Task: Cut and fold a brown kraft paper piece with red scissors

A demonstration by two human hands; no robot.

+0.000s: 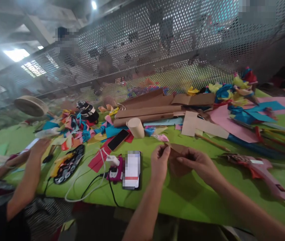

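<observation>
Evidently light and pliable, the brown folded paper piece (pixel 176 160) is pinched by left hand (pixel 159 162) and right hand (pixel 198 164) at its twelve-o'clock edge; handle by corners.

The brown paper piece (pixel 176 160) is partly hidden behind both hands' fingers (pixel 164 151); background figures are blurred.
</observation>
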